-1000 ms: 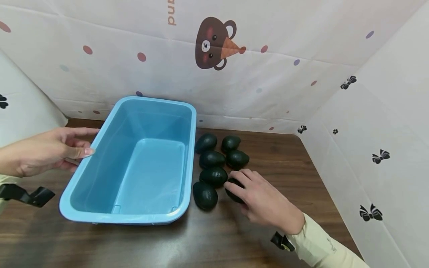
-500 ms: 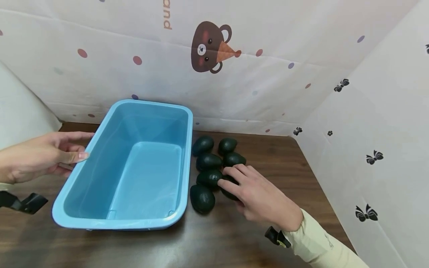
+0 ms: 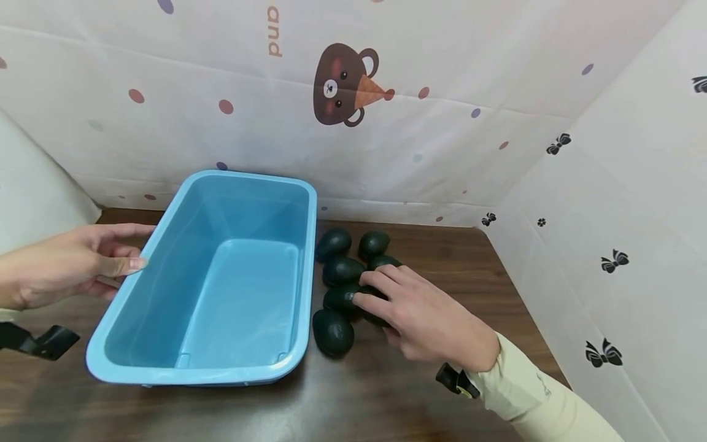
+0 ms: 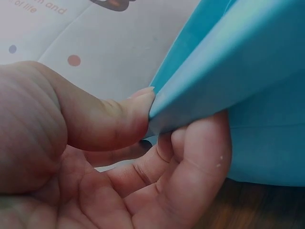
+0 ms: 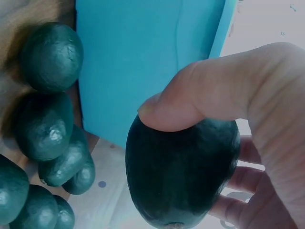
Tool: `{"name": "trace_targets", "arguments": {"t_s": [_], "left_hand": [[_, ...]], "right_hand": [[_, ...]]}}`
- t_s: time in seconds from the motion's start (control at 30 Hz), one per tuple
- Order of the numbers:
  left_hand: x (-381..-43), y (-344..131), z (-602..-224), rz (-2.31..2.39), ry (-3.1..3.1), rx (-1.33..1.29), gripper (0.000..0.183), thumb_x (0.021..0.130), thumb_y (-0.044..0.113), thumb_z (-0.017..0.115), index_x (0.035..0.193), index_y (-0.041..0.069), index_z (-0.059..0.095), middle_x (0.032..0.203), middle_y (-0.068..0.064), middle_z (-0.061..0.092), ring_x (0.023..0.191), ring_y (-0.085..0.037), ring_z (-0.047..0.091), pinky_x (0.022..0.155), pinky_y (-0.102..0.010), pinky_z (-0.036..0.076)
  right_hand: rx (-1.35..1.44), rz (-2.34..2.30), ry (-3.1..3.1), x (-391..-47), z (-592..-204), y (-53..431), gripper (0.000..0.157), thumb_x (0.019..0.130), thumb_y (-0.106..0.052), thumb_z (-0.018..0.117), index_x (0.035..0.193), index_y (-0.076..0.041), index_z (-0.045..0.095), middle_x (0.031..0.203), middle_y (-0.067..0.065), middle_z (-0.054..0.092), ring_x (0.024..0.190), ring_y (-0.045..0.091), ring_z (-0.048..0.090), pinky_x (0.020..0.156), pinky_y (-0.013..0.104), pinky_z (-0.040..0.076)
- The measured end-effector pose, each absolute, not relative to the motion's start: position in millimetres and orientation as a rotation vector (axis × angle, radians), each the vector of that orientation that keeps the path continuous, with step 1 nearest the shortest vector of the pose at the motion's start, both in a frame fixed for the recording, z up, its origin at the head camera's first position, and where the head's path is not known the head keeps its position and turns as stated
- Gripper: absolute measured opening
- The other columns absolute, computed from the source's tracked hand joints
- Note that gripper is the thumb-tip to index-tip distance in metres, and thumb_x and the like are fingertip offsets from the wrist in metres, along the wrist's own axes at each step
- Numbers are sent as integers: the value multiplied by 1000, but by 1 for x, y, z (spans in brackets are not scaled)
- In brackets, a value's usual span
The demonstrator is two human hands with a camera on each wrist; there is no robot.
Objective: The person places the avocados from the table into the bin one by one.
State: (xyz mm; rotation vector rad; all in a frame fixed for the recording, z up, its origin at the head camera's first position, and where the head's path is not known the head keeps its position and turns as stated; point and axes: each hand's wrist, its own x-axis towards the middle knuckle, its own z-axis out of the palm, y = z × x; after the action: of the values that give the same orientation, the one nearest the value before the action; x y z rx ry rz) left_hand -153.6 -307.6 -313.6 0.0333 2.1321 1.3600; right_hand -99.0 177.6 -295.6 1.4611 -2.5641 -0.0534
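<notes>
My left hand (image 3: 72, 264) is at the left side of a blue plastic basin (image 3: 210, 376). In the left wrist view its thumb lies on the rim (image 4: 190, 90) and curled fingers sit underneath, pinching it. To the right of the basin, my right hand (image 3: 428, 316) grips a dark green avocado (image 5: 176, 176), thumb on one side and fingers on the other. In the head view that hand mostly covers this avocado. Several more avocados stand in two loose rows beside the basin, the nearest avocado (image 3: 333, 333) closest to its right wall. Inside the basin only its bare floor (image 3: 243, 301) shows.
The dark wooden tabletop (image 3: 353, 405) stretches in front of the basin and to the right of the avocados. A white printed sheet (image 3: 265, 110) with a bear hangs right behind, and another patterned sheet (image 3: 607, 202) bounds the right side.
The right hand has risen slightly away from me with its avocado, now covering more of the avocados behind. The left hand keeps its hold on the rim. The head view has shifted a little.
</notes>
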Motion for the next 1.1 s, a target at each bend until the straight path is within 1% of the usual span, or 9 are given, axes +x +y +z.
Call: {"name": "trace_targets", "arguments": {"t_s": [0.17,0.3,0.5,0.77,0.97,1.1], "left_hand": [[-153,-307,-317,1388,2102,56,86,96,24,59,155,9,-2,101,-5,71,89,-34,71,78,-52,58],[-151,-308,-321,1389,2112,57,87,95,24,60,155,10,-1,101,-5,71,88,-34,71,78,-52,58],[-147,-310,-324,1399,2115,73,87,95,24,61,155,10,-1,102,-7,72,89,-36,71,77,-53,58],[-145,-302,-317,1377,2139,69,85,96,25,58,155,8,-2,105,-5,71,89,-31,71,78,-51,59],[-147,-310,-321,1409,2103,68,89,94,25,61,155,11,-2,104,-8,72,90,-36,71,78,-53,58],[-147,-310,-321,1409,2112,65,88,94,25,62,155,11,0,103,-9,72,89,-36,71,77,-53,58]], "right_hand": [[1483,-49,-2540,-101,-290,175,55,71,-10,70,124,-19,56,124,3,54,111,21,50,91,36,44],[1515,-63,-2534,-103,-286,171,56,70,-10,71,124,-20,56,126,1,54,112,20,49,93,36,44],[1554,-78,-2514,-106,-280,165,58,70,-13,75,125,-20,56,128,2,54,116,20,47,97,36,45],[1581,-80,-2486,-110,-274,157,55,73,-14,71,126,-20,58,129,2,55,118,21,47,99,36,43],[1604,-103,-2473,-111,-272,152,54,73,-14,71,126,-20,57,130,3,54,120,22,47,99,38,44],[1608,-104,-2465,-113,-268,147,53,73,-12,69,124,-20,58,129,2,54,119,21,47,98,37,43]]}}
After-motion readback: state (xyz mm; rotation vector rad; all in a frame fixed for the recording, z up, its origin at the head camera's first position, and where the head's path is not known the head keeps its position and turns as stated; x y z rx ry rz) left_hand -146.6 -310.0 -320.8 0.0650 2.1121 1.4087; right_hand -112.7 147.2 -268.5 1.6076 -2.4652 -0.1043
